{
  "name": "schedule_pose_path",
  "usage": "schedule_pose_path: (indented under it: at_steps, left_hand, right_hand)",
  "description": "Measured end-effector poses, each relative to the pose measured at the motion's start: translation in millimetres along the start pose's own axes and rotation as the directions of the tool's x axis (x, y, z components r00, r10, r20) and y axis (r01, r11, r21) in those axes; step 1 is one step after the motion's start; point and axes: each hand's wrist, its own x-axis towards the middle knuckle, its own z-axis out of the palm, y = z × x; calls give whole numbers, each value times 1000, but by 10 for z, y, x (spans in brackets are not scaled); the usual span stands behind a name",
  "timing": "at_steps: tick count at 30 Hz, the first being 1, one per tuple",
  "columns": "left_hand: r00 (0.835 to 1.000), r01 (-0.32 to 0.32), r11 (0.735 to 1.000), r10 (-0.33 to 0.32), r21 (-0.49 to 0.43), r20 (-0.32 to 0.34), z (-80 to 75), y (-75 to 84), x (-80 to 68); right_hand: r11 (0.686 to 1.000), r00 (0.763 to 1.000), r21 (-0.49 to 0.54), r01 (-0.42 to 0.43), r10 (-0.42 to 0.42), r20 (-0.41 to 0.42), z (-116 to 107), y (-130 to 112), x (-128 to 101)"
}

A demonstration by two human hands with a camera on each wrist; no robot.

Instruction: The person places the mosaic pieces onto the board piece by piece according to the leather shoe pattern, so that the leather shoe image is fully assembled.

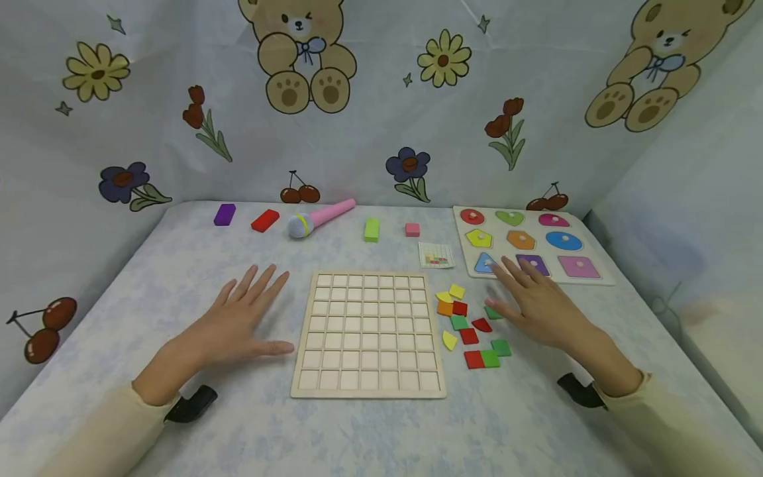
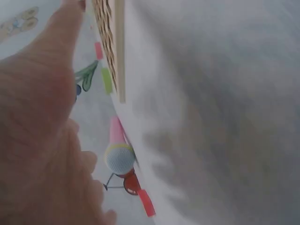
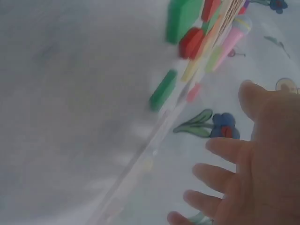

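Note:
A wooden grid board [image 1: 369,399] with rows of square cells lies in the middle of the table. My left hand [image 1: 238,326] is spread just left of it, thumb close to the board's left edge, holding nothing. To the right of the board lie loose coloured pieces: red squares [image 1: 469,336], green squares [image 1: 501,348], an orange square [image 1: 445,308] and yellow pieces [image 1: 450,341]. My right hand [image 1: 539,308] is spread beside these pieces, its fingertips overlapping the shape puzzle board [image 1: 596,270] in the head view. In the right wrist view its fingers [image 3: 225,150] are apart and hold nothing.
Along the back stand a purple block [image 1: 224,214], a red block [image 1: 265,220], a pink toy microphone [image 1: 330,213], a lime block [image 1: 371,230] and a pink block [image 1: 412,230]. A small pattern card [image 1: 429,250] lies behind the loose pieces. A printed cloth backdrop [image 1: 369,132] rises behind the table.

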Motion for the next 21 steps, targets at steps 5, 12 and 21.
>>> schedule_pose_path:
  at_steps: [5,12,21]
  left_hand:
    - [996,-59,996,63,-60,63,43,99,87]
    - [983,-64,988,87,-139,163,93,157,166]
    - [968,-34,988,70,-151,243,95,202,207]
  right_hand:
    - [997,997,20,81,-80,-19,32,-230,145]
    - [974,975,57,218,-220,33,42,-494,365]
    - [957,957,110,270,-279,78,39,-592,575]
